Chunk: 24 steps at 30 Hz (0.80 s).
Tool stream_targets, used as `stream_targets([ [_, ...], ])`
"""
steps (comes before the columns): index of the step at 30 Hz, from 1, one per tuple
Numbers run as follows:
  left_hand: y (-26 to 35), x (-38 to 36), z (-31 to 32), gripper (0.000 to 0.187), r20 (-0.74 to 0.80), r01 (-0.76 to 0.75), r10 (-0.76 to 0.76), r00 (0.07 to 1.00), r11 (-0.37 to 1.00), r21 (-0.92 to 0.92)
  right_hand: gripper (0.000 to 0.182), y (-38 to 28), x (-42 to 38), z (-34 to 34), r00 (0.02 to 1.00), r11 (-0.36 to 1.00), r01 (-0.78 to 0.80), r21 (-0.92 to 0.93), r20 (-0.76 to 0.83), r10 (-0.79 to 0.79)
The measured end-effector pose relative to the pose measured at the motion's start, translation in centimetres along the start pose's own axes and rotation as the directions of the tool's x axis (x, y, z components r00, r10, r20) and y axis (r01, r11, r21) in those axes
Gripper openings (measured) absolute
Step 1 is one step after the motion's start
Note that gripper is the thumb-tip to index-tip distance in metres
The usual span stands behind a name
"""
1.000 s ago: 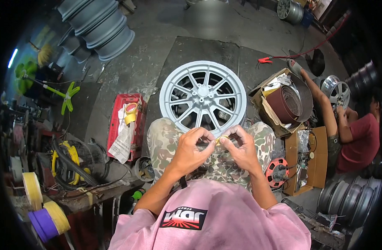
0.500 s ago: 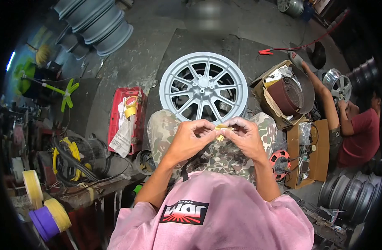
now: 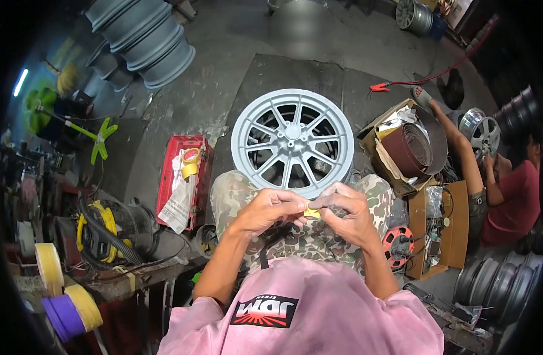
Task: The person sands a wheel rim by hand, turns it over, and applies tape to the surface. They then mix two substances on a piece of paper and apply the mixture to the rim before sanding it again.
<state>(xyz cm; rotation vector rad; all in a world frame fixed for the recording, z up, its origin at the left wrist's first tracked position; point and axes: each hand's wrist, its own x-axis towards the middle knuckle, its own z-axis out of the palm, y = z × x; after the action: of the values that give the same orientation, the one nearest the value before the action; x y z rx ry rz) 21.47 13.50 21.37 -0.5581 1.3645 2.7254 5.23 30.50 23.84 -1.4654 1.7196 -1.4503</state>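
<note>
Above my lap, a small yellow piece (image 3: pixel 311 211) that looks like masking tape is pinched between the fingertips of both hands. My left hand (image 3: pixel 268 212) is closed on its left side, thumb and forefinger together. My right hand (image 3: pixel 349 214) grips it from the right, with the fingers bent. Just beyond my knees a grey multi-spoke wheel rim (image 3: pixel 292 141) lies face up on the floor, its near edge close behind my hands. Neither hand touches the rim.
To the left stands a red toolbox (image 3: pixel 166 177) with a yellow tape roll (image 3: pixel 191 156) on top. A box with a brown abrasive roll (image 3: pixel 406 149) and an open cardboard box (image 3: pixel 455 228) are on the right. A co-worker (image 3: pixel 511 195) sits beyond, handling another wheel.
The yellow piece is now more folded or bunched between my fingers. My right fingers have curled over it, and the view has tilted slightly, shifting everything lower.
</note>
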Motion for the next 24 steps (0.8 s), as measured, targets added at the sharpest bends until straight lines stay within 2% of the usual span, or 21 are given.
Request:
stream_targets([
  [2, -0.7, -0.1, -0.3, 0.02, -0.04, -0.033, 0.039, 0.998, 0.988, 0.149, 0.025, 0.5, -0.3, 0.1, 0.999, 0.999, 0.026, -0.026, 0.02, -0.026],
  [3, -0.8, -0.2, -0.2, 0.02, -0.045, -0.038, 0.045, 0.998, 0.988, 0.149, 0.025, 0.7, -0.3, 0.2, 1.0, 1.0, -0.018, 0.009, 0.014, 0.018],
  [5, -0.8, -0.1, 0.5, 0.021, -0.141, -0.118, 0.16, 0.977, 0.957, 0.264, 0.025, 0.6, -0.4, 0.8, 0.998, 0.998, -0.056, 0.044, 0.015, 0.055],
  [6, -1.0, -0.1, 0.9, 0.021, -0.145, -0.122, 0.164, 0.976, 0.957, 0.263, 0.022, 0.5, -0.5, 1.6, 0.974, 0.924, -0.201, 0.326, -0.032, 0.223],
  [7, -1.3, 0.0, 1.4, 0.019, -0.187, -0.184, 0.251, 0.95, 0.931, 0.315, 0.019, 0.5, -0.6, 2.1, 0.919, 0.753, -0.303, 0.583, -0.029, 0.393],
  [8, -1.6, 0.1, 1.8, 0.017, -0.222, -0.24, 0.336, 0.915, 0.898, 0.369, 0.019, 1.1, -0.8, 2.3, 0.92, 0.754, -0.304, 0.582, -0.027, 0.391],
  [10, -1.5, 0.0, 2.1, 0.017, -0.229, -0.259, 0.368, 0.901, 0.88, 0.398, 0.016, 2.4, -1.1, 2.5, 0.926, 0.828, -0.32, 0.46, -0.031, 0.376],
  [12, -0.7, -0.5, 2.4, 0.015, -0.136, -0.269, 0.504, 0.853, 0.648, 0.712, 0.014, 2.4, -1.1, 2.4, 0.939, 0.873, -0.298, 0.386, -0.045, 0.34],
  [13, -0.7, -0.6, 2.4, 0.015, -0.139, -0.269, 0.505, 0.852, 0.65, 0.711, 0.013, 2.4, -1.0, 2.4, 0.952, 0.911, -0.271, 0.311, -0.055, 0.302],
  [15, -0.6, -0.8, 2.3, 0.016, -0.024, -0.288, 0.531, 0.847, 0.497, 0.819, 0.012, 2.1, -0.8, 2.3, 0.958, 0.935, -0.259, 0.243, -0.058, 0.281],
  [16, -0.4, -0.8, 2.2, 0.016, -0.029, -0.287, 0.534, 0.845, 0.498, 0.818, 0.012, 1.9, -0.7, 2.2, 0.964, 0.954, -0.244, 0.176, -0.064, 0.258],
  [17, -0.1, -0.9, 2.2, 0.015, -0.044, -0.249, 0.459, 0.888, 0.559, 0.791, 0.012, 1.5, -0.5, 1.9, 0.965, 0.954, -0.243, 0.175, -0.058, 0.256],
  [18, 0.0, -1.0, 2.2, 0.014, -0.055, -0.207, 0.378, 0.924, 0.615, 0.761, 0.013, 1.1, -0.3, 1.5, 0.978, 0.974, -0.203, 0.097, -0.033, 0.207],
  [19, -0.2, -0.9, 1.9, 0.014, -0.056, -0.207, 0.38, 0.923, 0.616, 0.76, 0.015, 0.7, -0.2, 1.2, 0.987, 0.987, -0.16, 0.02, -0.006, 0.16],
  [21, -0.7, -0.5, 1.1, 0.014, -0.038, -0.162, 0.201, 0.979, 0.876, 0.453, 0.018, 0.5, -0.1, 0.9, 0.992, 0.992, -0.127, 0.014, 0.005, 0.127],
  [22, -0.8, -0.4, 0.9, 0.014, -0.036, -0.164, 0.202, 0.979, 0.877, 0.452, 0.021, 0.4, -0.1, 0.8, 0.995, 0.995, -0.095, 0.011, 0.015, 0.095],
  [24, -0.5, -0.5, 0.7, 0.014, 0.018, -0.109, 0.107, 0.994, 0.974, 0.2, 0.023, 0.0, 0.0, 0.3, 0.997, 0.997, -0.072, -0.015, 0.036, 0.072],
])
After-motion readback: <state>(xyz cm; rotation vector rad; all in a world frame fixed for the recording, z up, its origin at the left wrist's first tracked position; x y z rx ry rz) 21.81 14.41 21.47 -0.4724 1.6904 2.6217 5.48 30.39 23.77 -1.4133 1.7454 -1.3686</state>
